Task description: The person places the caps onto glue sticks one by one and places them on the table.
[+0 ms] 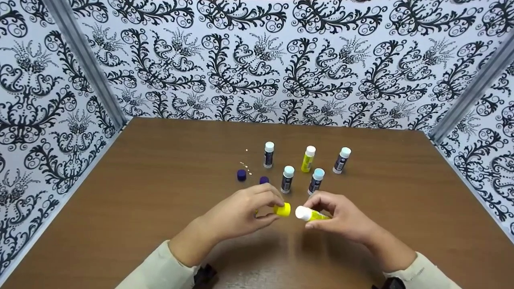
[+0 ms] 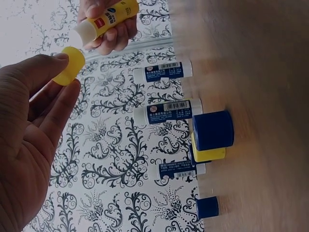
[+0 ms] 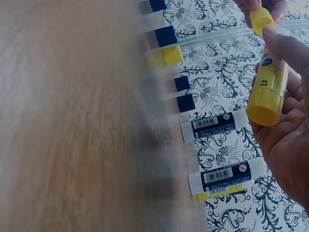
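Note:
My left hand (image 1: 245, 208) pinches a yellow cap (image 1: 283, 209) between thumb and fingers, its opening facing right. Opposite it, my right hand (image 1: 345, 216) grips a yellow glue stick (image 1: 317, 215) whose white end points at the cap with a small gap between them. The label of this glue stick (image 2: 110, 17) shows in the left wrist view, and its yellow base (image 3: 265, 113) in the right wrist view. Just beyond the hands stand uncapped glue sticks with navy labels, such as one near the middle (image 1: 287, 180) and one beside the right fingers (image 1: 316, 180).
Farther back stand another yellow glue stick (image 1: 307, 159) and two navy ones, left (image 1: 268, 155) and right (image 1: 341, 161). Navy caps (image 1: 241, 175) sit left of them, near small white crumbs (image 1: 245, 165). The brown table (image 1: 160, 168) meets a patterned wall (image 1: 257, 60).

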Available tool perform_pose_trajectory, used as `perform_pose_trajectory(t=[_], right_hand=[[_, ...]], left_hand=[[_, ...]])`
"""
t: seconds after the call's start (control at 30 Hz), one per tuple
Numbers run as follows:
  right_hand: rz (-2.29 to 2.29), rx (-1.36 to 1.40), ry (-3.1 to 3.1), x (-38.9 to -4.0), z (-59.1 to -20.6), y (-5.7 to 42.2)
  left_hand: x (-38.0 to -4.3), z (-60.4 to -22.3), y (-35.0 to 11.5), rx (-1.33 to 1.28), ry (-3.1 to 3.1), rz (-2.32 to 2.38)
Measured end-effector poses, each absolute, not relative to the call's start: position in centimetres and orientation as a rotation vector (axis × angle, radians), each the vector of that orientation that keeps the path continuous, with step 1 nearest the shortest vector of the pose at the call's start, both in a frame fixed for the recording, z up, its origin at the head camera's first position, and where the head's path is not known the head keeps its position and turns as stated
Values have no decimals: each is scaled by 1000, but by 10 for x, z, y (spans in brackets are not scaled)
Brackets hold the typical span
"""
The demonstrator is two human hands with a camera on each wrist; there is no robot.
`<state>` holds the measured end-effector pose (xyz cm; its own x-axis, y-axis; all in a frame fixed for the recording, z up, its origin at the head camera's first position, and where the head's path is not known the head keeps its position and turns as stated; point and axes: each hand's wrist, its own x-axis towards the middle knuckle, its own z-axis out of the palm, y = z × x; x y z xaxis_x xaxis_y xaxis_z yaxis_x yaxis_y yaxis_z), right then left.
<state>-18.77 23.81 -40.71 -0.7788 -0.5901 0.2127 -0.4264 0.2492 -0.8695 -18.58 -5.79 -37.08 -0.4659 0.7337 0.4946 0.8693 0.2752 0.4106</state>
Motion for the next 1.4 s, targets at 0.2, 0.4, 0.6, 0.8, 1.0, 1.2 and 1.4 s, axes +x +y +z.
perform_pose_trajectory(t=[0.2, 0.4, 0.6, 0.8, 1.0, 1.2, 1.4], right_hand=[[-1546, -1031, 2355, -188, -409, 237], [-1542, -1054, 2349, -186, -409, 234], [-1519, -1046, 2354, -184, -409, 233], [-1499, -1048, 2357, -183, -410, 232], [-1498, -1053, 2347, -183, -410, 230], [-1509, -1093, 2342, -182, -411, 230], [-1511, -1101, 2351, -180, -410, 230]], left_hand=[[-184, -372, -56, -1510, -2317, -951], [-182, -371, -54, -1521, -2325, -939], [-179, -370, -52, -1530, -2353, -943], [-177, -370, -50, -1549, -2348, -933], [-176, -370, -49, -1563, -2356, -933], [-175, -371, -49, -1576, -2323, -917], [-176, -372, -48, -1592, -2297, -913]])
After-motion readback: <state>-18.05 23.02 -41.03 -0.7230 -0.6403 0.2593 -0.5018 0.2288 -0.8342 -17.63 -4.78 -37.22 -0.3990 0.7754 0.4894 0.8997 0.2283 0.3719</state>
